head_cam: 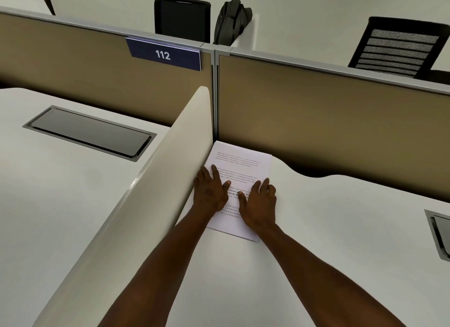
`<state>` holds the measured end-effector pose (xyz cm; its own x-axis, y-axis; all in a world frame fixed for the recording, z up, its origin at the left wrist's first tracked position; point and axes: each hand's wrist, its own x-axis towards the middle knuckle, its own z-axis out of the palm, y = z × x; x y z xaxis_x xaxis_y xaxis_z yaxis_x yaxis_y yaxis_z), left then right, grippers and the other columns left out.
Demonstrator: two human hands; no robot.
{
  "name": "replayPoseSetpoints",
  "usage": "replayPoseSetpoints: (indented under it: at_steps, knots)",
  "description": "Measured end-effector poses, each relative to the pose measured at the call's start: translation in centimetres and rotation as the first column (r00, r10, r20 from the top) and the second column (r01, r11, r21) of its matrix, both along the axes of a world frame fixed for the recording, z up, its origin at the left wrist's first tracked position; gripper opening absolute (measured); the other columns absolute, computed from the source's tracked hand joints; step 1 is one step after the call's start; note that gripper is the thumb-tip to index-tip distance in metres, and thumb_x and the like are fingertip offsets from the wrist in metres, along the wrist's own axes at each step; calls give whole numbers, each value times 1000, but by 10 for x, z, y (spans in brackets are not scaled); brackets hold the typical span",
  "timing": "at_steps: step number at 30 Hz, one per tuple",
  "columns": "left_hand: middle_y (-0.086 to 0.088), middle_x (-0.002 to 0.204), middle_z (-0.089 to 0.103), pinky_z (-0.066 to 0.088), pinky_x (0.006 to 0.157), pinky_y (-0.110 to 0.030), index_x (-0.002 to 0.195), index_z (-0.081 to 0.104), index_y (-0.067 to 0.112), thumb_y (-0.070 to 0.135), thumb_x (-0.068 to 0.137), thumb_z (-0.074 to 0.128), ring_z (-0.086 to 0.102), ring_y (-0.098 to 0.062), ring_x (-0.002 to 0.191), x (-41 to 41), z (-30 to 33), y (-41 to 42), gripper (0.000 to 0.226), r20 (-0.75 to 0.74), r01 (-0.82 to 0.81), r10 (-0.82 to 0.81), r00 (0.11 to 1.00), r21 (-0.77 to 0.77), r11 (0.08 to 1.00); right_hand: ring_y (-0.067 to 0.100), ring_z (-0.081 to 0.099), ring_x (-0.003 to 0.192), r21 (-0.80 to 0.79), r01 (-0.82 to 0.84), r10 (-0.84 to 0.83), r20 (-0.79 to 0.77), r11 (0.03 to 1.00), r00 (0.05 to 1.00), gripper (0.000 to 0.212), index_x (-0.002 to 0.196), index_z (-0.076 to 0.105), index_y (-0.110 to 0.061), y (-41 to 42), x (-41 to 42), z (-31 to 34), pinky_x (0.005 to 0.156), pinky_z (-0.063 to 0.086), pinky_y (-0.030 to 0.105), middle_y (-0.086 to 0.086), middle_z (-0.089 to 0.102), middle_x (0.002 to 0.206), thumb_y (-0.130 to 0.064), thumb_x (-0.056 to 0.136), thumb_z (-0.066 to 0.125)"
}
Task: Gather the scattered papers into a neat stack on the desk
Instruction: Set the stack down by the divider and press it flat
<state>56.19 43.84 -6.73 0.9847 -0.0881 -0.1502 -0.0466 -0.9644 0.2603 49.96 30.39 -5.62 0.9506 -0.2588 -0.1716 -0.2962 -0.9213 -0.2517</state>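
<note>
A stack of white printed papers (pixel 243 163) lies on the white desk (pixel 341 229), tucked into the corner where the white side divider meets the tan back panel. Both of my hands rest flat on top of the stack. My left hand (pixel 211 190) lies on its left side next to the divider, fingers spread. Over the right half of the sheets sits my right hand (pixel 259 202), fingers apart, thumb pointing toward the left hand. Neither hand grips anything. The stack's edges look even.
A white divider (pixel 155 185) runs along the left of the stack. Tan partition panels (pixel 328 122) stand behind, one bearing a "112" sign (pixel 163 55). Cable hatches (pixel 90 131) (pixel 439 234) sit in the desks. Black chairs (pixel 399 48) and a bag (pixel 231 19) stand beyond.
</note>
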Motion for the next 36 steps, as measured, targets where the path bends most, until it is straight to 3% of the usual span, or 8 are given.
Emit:
replayPoseSetpoints:
  at_steps: [7, 15, 36]
  knots:
    - [-30, 164, 4, 12, 123, -49, 160, 2, 7, 56, 102, 28, 11, -43, 152, -2, -2, 5, 79, -24, 60, -59, 998, 38, 997, 39, 10, 150, -35, -22, 22, -6, 999, 1000, 84, 155, 10, -3, 0, -3, -7, 122, 15, 45, 21, 4, 164, -62, 97, 24]
    - [-21, 165, -17, -2, 125, -47, 160, -6, 11, 62, 99, 32, -10, -36, 155, -16, -14, 8, 88, 47, 96, -93, 995, -54, 994, 36, 6, 152, -43, -33, 34, 24, 999, 999, 89, 156, 2, -8, 0, -8, -12, 122, 10, 47, 17, -3, 165, -69, 93, 18]
    - [-22, 166, -10, -2, 125, -46, 160, -4, 10, 59, 100, 30, -6, -37, 156, -15, -19, 9, 84, 57, 107, -104, 993, -48, 993, 43, 2, 150, -60, -62, 61, -30, 996, 998, 90, 156, 1, -7, 6, -2, -14, 120, 9, 54, 23, -6, 163, -69, 93, 19]
